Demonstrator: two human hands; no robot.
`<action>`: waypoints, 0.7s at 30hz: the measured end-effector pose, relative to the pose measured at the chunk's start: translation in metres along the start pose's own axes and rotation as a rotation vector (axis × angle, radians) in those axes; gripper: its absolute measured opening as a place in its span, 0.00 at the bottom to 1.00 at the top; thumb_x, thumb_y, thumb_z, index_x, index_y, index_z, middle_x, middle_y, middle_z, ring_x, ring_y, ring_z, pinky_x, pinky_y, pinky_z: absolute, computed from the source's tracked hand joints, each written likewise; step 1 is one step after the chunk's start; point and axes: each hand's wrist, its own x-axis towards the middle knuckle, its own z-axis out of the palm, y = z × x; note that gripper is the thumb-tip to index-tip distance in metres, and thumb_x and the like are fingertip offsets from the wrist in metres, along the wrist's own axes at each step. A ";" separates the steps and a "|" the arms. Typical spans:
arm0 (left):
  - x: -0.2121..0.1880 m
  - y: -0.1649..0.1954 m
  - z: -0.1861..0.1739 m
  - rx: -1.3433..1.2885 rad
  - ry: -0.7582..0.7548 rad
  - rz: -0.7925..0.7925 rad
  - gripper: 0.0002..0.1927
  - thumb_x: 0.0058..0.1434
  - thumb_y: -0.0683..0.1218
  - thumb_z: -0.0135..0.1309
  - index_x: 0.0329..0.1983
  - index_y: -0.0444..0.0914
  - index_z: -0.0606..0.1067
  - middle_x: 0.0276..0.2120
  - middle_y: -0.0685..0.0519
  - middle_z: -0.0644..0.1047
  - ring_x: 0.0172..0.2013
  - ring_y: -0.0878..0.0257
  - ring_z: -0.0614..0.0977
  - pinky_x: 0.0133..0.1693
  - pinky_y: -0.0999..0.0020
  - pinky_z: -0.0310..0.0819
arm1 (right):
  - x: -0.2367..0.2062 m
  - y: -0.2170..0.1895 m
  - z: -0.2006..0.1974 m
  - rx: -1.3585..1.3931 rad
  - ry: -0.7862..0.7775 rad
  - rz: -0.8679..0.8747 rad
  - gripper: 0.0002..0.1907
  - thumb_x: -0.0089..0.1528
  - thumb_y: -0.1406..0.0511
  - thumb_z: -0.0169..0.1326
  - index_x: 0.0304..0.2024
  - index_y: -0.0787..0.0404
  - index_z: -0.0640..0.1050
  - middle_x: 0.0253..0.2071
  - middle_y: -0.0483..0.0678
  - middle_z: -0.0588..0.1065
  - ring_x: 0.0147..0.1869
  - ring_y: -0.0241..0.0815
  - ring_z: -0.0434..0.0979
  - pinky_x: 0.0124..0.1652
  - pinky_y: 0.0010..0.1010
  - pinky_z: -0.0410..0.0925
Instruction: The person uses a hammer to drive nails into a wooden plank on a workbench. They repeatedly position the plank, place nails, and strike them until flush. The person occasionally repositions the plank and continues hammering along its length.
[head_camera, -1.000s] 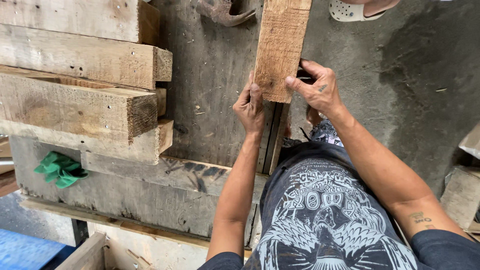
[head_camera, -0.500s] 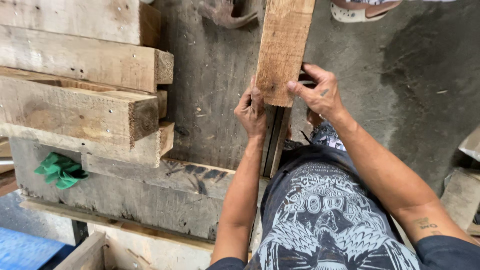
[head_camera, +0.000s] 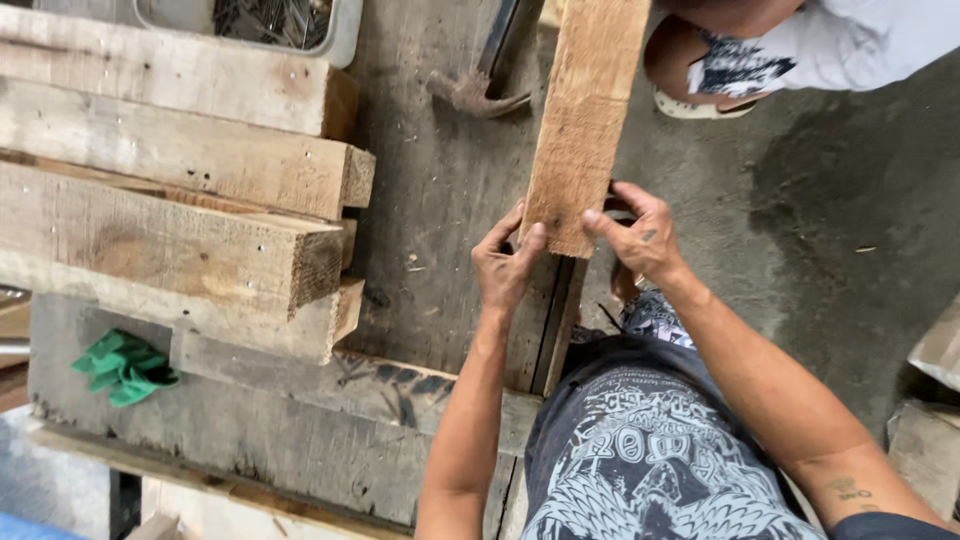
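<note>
A light wooden plank (head_camera: 585, 120) runs away from me along the right edge of a dark, worn workbench (head_camera: 440, 250). My left hand (head_camera: 505, 265) grips the plank's near left corner. My right hand (head_camera: 635, 235) holds its near right corner, fingers curled over the end. Both thumbs press on the plank's top face near its cut end. A claw hammer (head_camera: 480, 90) lies on the bench just left of the plank, further away.
Several thick timber beams (head_camera: 180, 200) are stacked on the bench's left. A crumpled green glove (head_camera: 120, 365) lies near them. A metal tray of nails (head_camera: 270, 20) sits at the top. Another person's leg and sandal (head_camera: 700, 75) stand on the concrete floor (head_camera: 840, 200).
The view has tilted, bringing the hammer, nail tray and the other person's leg into sight. My hands stay on the plank's near end, which sits slightly further along the bench.
</note>
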 end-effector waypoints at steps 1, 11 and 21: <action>0.002 0.003 0.001 0.018 -0.003 0.012 0.24 0.64 0.47 0.65 0.59 0.29 0.77 0.56 0.44 0.80 0.56 0.61 0.81 0.59 0.68 0.74 | 0.000 -0.002 -0.002 0.040 0.004 0.015 0.22 0.62 0.60 0.65 0.55 0.65 0.79 0.47 0.49 0.82 0.48 0.38 0.83 0.49 0.30 0.76; -0.011 0.008 0.034 -0.030 0.079 -0.009 0.29 0.63 0.56 0.64 0.59 0.32 0.78 0.50 0.45 0.83 0.47 0.62 0.83 0.49 0.68 0.80 | -0.003 -0.004 -0.029 -0.035 0.026 0.008 0.25 0.59 0.49 0.64 0.51 0.59 0.81 0.53 0.54 0.81 0.57 0.48 0.81 0.56 0.44 0.74; -0.002 -0.004 0.051 0.054 0.106 0.255 0.30 0.67 0.62 0.60 0.55 0.32 0.79 0.53 0.43 0.81 0.56 0.54 0.82 0.59 0.59 0.75 | 0.002 -0.003 -0.043 -0.007 0.018 0.034 0.29 0.57 0.50 0.65 0.54 0.61 0.81 0.57 0.57 0.79 0.61 0.51 0.80 0.62 0.45 0.71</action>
